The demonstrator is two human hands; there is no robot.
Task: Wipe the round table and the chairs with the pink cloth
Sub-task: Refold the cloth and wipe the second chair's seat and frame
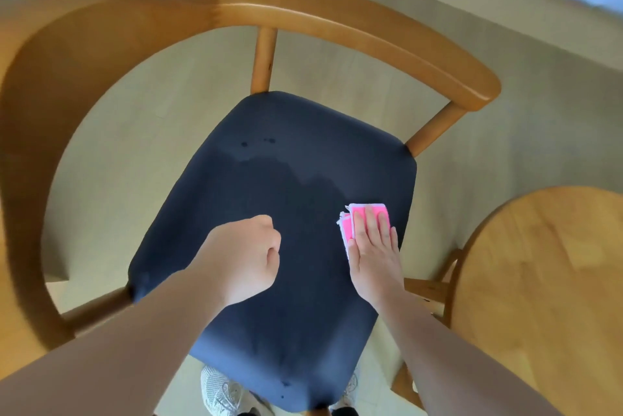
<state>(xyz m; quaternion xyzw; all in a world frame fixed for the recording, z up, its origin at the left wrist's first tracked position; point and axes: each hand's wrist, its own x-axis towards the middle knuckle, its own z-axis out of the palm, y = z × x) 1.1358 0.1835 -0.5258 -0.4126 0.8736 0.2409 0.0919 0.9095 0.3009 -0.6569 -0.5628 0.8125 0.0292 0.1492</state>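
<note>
Right hand (374, 254) flat, fingers straight, pressing folded pink cloth (357, 223) onto dark blue seat (286, 186) near its right edge. Left hand (242, 257) curled into fist, holding nothing, above seat centre. Wooden chair (337, 18) curved backrest surrounds seat. Round worktop (546, 281) at right.

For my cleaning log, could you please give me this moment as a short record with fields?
surface being wiped: dark blue chair seat
tool: pink cloth, folded, flat on the seat's right side
right hand: fingers straight, pressing the cloth
left hand: closed fist, holding nothing, over the seat
seat state: darker damp-looking patch in the middle
nearby: round table at right
</note>
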